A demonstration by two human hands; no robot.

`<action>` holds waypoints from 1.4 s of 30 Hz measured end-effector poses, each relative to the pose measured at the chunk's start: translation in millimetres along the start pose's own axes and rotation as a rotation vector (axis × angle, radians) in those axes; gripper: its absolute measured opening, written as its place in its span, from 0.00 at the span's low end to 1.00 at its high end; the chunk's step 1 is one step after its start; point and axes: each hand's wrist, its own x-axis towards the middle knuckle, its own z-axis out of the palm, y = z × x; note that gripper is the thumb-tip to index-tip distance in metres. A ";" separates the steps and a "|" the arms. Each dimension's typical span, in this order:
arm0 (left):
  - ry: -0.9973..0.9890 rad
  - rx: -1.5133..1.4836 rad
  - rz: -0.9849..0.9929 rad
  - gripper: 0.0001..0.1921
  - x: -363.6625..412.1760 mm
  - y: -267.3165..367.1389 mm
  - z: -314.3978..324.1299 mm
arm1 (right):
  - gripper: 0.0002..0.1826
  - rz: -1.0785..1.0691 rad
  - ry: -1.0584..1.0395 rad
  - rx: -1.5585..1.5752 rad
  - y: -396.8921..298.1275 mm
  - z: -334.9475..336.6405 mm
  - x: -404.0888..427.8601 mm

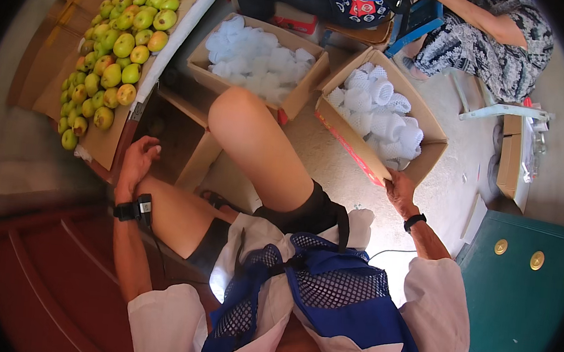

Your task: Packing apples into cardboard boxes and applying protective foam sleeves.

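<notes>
My right hand [401, 191] grips the near corner of a cardboard box [428, 161], its fingers over the rim. White foam mesh fruit sleeves [386, 107] fill that box, which rests on the floor at a tilt in my view. My left hand [138, 161] hovers by the table's edge above my thigh, fingers loosely bent, with nothing visible in it. Beyond it, many green and yellowish apples [112, 75] lie heaped on a cardboard-covered tabletop [106, 143]; several show brown or reddish patches.
Another cardboard box [298, 102] of white sleeves stands beyond my raised knee. An open carton [200, 161] sits under the table side. Two people [484, 53] sit across from me, one near a blue stool [415, 29]. A green panel with gold studs [514, 277] is at right.
</notes>
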 end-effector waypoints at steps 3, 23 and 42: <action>-0.001 -0.069 0.010 0.15 -5.8 -7.9 -6.4 | 0.21 -0.033 0.040 0.136 -5.7 -9.2 -4.2; 0.152 -0.072 0.045 0.12 -6.1 -13.0 6.4 | 0.22 -0.105 -0.319 0.017 -25.4 28.7 148.4; 1.138 -0.503 -0.265 0.14 -196.7 -75.2 -102.8 | 0.23 -0.110 -0.224 0.685 -99.7 -22.3 142.3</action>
